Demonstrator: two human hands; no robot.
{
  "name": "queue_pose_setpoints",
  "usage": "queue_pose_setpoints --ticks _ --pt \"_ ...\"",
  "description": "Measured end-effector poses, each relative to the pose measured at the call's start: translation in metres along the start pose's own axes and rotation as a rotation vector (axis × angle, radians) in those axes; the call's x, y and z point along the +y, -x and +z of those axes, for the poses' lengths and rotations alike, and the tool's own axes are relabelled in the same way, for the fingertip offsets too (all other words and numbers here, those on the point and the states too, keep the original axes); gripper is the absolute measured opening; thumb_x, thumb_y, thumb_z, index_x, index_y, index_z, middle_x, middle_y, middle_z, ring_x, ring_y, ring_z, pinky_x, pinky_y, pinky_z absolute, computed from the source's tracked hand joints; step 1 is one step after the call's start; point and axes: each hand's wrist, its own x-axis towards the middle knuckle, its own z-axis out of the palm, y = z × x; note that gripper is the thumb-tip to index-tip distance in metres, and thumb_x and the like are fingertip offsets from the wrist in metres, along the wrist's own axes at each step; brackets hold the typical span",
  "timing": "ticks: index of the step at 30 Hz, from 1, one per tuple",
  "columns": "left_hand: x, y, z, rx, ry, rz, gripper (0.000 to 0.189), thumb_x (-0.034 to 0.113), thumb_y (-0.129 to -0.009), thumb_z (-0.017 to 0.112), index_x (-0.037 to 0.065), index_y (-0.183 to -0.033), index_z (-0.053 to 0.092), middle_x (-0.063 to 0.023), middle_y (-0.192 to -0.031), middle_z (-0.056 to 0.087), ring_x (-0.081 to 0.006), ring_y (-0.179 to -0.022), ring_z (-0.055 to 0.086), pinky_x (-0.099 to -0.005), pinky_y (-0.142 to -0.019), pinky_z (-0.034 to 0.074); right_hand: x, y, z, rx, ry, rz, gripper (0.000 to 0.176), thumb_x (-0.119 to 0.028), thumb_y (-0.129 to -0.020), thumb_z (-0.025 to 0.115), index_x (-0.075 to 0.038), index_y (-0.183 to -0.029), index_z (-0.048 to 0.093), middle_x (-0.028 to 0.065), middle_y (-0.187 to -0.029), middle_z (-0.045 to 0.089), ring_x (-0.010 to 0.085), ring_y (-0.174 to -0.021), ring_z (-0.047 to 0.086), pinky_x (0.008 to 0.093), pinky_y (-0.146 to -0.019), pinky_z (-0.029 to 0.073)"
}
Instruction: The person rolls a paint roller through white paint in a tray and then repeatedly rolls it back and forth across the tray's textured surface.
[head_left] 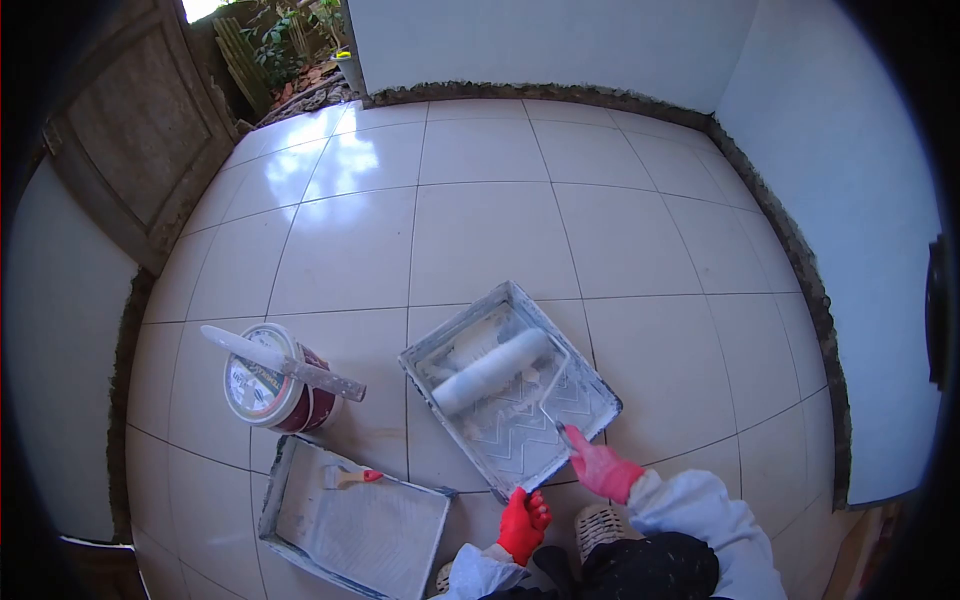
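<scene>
My right hand (603,470), in a pinkish-red glove, is closed round the handle of a paint roller (492,370). The roller's white sleeve lies across a paint tray (590,395) smeared with white paint, its ridged floor showing nearer me. My left hand (524,525), in a red glove, is closed at the tray's near corner and seems to grip its rim; the fingertips are partly hidden. Left of it sits a second paint tray (400,520), coated in white. A small paintbrush (352,478) with a red-tipped handle lies in that tray.
A lidded paint bucket (262,385) stands at the left, with a paint-spattered flat tool (285,367) lying across its lid. Pale floor tiles (490,240) run to walls with a rough dark base strip (540,92). A wooden door (140,120) stands open at the back left.
</scene>
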Motion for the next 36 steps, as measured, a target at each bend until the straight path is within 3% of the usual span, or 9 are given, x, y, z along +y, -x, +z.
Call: queue_pose_setpoints --ticks 6,13,16,17,23,29,36 --pt "-0.001 0.007 0.010 0.044 -0.062 0.026 0.026 0.031 -0.086 0.043 0.006 -0.080 0.048 -0.0002 -0.062 0.045 -0.0134 -0.054 0.041 -0.0243 -0.046 0.033 0.014 0.027 0.002 -0.010 -0.001 0.018 0.051 -0.016 -0.082 0.045 -0.007 -0.128 0.027 0.0257 -0.068 0.056 0.0416 -0.064 0.055 0.0476 -0.058 0.044" --pt "-0.001 -0.003 -0.003 0.017 -0.070 0.015 0.032 0.034 -0.087 0.042 0.004 -0.082 0.052 -0.0025 -0.063 0.050 -0.0153 -0.054 0.046 -0.0257 -0.046 0.038 -0.005 -0.090 0.009 0.077 0.024 -0.124 0.049 -0.017 -0.081 0.045 -0.007 -0.126 0.029 0.0252 -0.069 0.057 0.0409 -0.066 0.056 0.0494 -0.059 0.043" --pt "0.000 0.004 0.006 0.049 -0.098 0.037 0.030 0.033 -0.087 0.042 0.005 -0.081 0.051 -0.0021 -0.063 0.049 -0.0148 -0.054 0.044 -0.0254 -0.046 0.037 0.000 -0.097 0.010 0.116 0.008 -0.200 0.050 -0.018 -0.081 0.046 -0.007 -0.126 0.029 0.0254 -0.068 0.057 0.0408 -0.065 0.056 0.0494 -0.058 0.044" --pt "-0.002 0.008 0.010 0.053 -0.098 0.037 0.028 0.032 -0.087 0.042 0.005 -0.081 0.050 -0.0014 -0.063 0.047 -0.0143 -0.053 0.043 -0.0252 -0.045 0.035 0.003 -0.094 0.011 0.136 -0.015 -0.238 0.050 -0.019 -0.081 0.046 -0.007 -0.126 0.029 0.0254 -0.068 0.057 0.0411 -0.065 0.056 0.0493 -0.058 0.044" --pt "-0.001 -0.003 0.002 0.024 -0.010 0.025 0.030 0.032 -0.087 0.042 0.004 -0.082 0.051 -0.0030 -0.063 0.050 -0.0155 -0.052 0.046 -0.0255 -0.045 0.038 0.004 -0.005 0.014 0.038 -0.026 0.019 0.050 -0.017 -0.082 0.046 -0.008 -0.128 0.028 0.0256 -0.068 0.056 0.0420 -0.063 0.055 0.0497 -0.058 0.043" --pt "0.000 0.003 0.009 0.077 -0.069 0.035 0.028 0.032 -0.087 0.042 0.005 -0.081 0.050 -0.0022 -0.063 0.049 -0.0151 -0.053 0.044 -0.0261 -0.046 0.036 0.016 0.048 0.009 0.005 0.006 0.022 0.052 -0.017 -0.082 0.045 -0.009 -0.129 0.024 0.0247 -0.062 0.055 0.0417 -0.061 0.055 0.0496 -0.055 0.043" --pt "0.000 0.000 0.002 0.039 -0.087 0.034 0.031 0.034 -0.087 0.042 0.004 -0.082 0.052 -0.0039 -0.064 0.051 -0.0168 -0.054 0.047 -0.0273 -0.047 0.040 -0.014 -0.062 0.003 0.054 0.005 -0.077 0.050 -0.016 -0.082 0.045 -0.006 -0.128 0.027 0.0264 -0.071 0.056 0.0425 -0.064 0.055 0.0489 -0.059 0.043"
